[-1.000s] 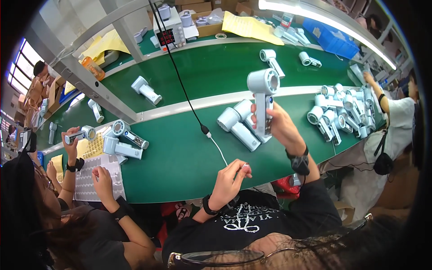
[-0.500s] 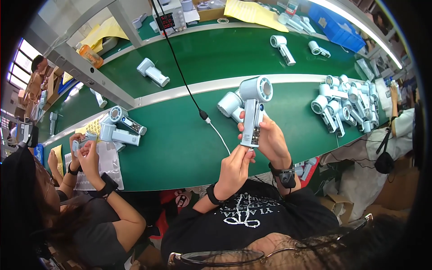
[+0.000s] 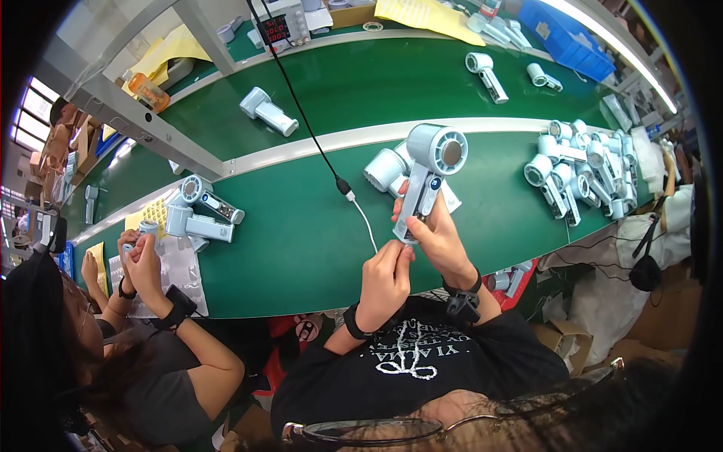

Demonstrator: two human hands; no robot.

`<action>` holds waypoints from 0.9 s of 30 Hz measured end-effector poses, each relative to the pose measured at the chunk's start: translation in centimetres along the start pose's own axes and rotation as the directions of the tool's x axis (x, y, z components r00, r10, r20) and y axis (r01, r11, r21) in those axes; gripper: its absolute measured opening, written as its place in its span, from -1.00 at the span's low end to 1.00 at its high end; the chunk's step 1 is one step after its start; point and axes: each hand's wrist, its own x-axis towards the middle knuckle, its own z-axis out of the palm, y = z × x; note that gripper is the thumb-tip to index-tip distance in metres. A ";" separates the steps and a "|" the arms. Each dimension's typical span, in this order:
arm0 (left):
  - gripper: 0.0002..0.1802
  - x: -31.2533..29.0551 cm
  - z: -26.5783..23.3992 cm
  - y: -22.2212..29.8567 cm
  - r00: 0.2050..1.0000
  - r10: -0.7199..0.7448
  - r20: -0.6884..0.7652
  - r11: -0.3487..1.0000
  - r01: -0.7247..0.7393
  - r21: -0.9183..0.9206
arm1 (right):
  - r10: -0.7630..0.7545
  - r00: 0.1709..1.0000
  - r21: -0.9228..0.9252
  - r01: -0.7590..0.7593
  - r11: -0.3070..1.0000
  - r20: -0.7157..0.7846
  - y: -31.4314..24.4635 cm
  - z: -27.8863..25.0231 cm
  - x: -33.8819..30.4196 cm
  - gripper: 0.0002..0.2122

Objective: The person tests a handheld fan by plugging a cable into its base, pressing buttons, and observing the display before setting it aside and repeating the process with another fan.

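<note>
My right hand (image 3: 440, 242) is wrapped round the handle of a pale blue handheld fan (image 3: 418, 197). Its round head points up and away from me, and the thumb lies on the open strip of the handle where parts show. At the handle's lower end my left hand (image 3: 386, 280) pinches with thumb and fingertips. A white cable (image 3: 364, 219), hanging from a black connector (image 3: 343, 185), runs down into those fingers; its plug is hidden. Behind the held fan, another pale blue fan (image 3: 385, 170) lies on the green bench, partly covered.
A heap of similar fans (image 3: 580, 169) lies at the right. On the far green belt (image 3: 361, 87) are scattered fans and, beyond, a blue bin (image 3: 565, 41). At left, a co-worker's hands (image 3: 143, 264) handle a small part beside more fans (image 3: 199, 215). A metal post (image 3: 151, 135) rises there.
The fan in my right hand has turned, its round face now more toward me. My right thumb has come onto the handle's front. Fans on the far belt have shifted right.
</note>
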 end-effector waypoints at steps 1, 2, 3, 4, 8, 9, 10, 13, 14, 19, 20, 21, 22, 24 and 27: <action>-0.84 -0.1 0.0 -0.1 1.000 -0.014 0.004 1.000 0.014 -0.020 | -0.032 0.999 -0.030 0.032 0.999 0.023 0.1 0.0 0.0 -0.53; -0.85 -0.1 0.0 -0.1 1.000 -0.028 0.008 0.999 0.028 -0.039 | -0.032 0.999 -0.030 0.032 0.999 0.021 0.2 0.1 -0.1 -0.53; -0.86 -0.1 0.0 -0.2 0.999 -0.041 0.013 0.997 0.042 -0.059 | -0.046 0.999 -0.046 0.047 0.998 0.015 0.3 0.4 -0.3 -0.53; -0.86 -0.2 -0.1 -0.3 0.999 -0.042 0.016 0.997 0.043 -0.059 | -0.060 0.998 -0.062 0.061 0.996 0.010 0.3 0.6 -0.4 -0.54; -0.84 -0.2 -0.1 -0.5 0.999 -0.033 0.010 0.997 0.033 -0.070 | -0.064 0.998 -0.052 0.064 0.997 -0.003 0.2 0.7 -0.6 -0.53; -0.85 -0.1 -0.3 -0.5 0.997 -0.064 0.044 0.991 0.069 -0.116 | -0.059 0.998 -0.038 0.059 0.998 -0.001 0.2 0.7 -0.6 -0.52; -0.85 -0.1 -0.4 -0.6 0.992 -0.094 0.080 0.982 0.106 -0.159 | -0.059 0.998 -0.037 0.059 0.998 0.000 0.1 0.7 -0.6 -0.52; -0.86 0.0 -0.8 -0.7 0.984 -0.114 0.140 0.965 0.144 -0.222 | -0.043 0.999 -0.058 0.043 0.997 -0.001 -0.7 0.8 -0.7 -0.52; -0.87 0.1 -0.9 -0.6 0.980 -0.106 0.166 0.959 0.145 -0.244 | -0.045 0.999 -0.059 0.044 0.997 -0.002 -0.8 0.9 -0.8 -0.52; -0.90 0.0 -1.2 -1.2 0.974 -0.095 0.206 0.939 0.156 -0.307 | -0.065 0.998 -0.099 0.066 0.993 0.012 -1.0 1.1 -1.2 -0.51; -0.90 -0.1 -1.2 -1.3 0.974 -0.094 0.205 0.939 0.155 -0.307 | -0.067 0.998 -0.108 0.068 0.992 0.013 -1.0 1.1 -1.3 -0.51; -0.90 -0.1 -1.3 -1.6 0.972 -0.107 0.208 0.942 0.165 -0.291 | -0.069 0.998 -0.117 0.070 0.991 0.015 -1.0 1.2 -1.3 -0.51; -0.89 -0.1 -1.3 -1.7 0.970 -0.120 0.210 0.946 0.176 -0.273 | -0.070 0.997 -0.118 0.071 0.991 0.016 -1.1 1.3 -1.4 -0.51; -0.89 -0.1 -1.4 -1.7 0.968 -0.133 0.212 0.948 0.186 -0.257 | -0.074 0.997 -0.117 0.076 0.990 0.021 -1.0 1.4 -1.6 -0.51; -0.89 -0.1 -1.4 -1.5 0.976 -0.119 0.183 0.952 0.165 -0.260 | -0.080 0.996 -0.124 0.082 0.989 0.026 -1.0 1.5 -1.7 -0.51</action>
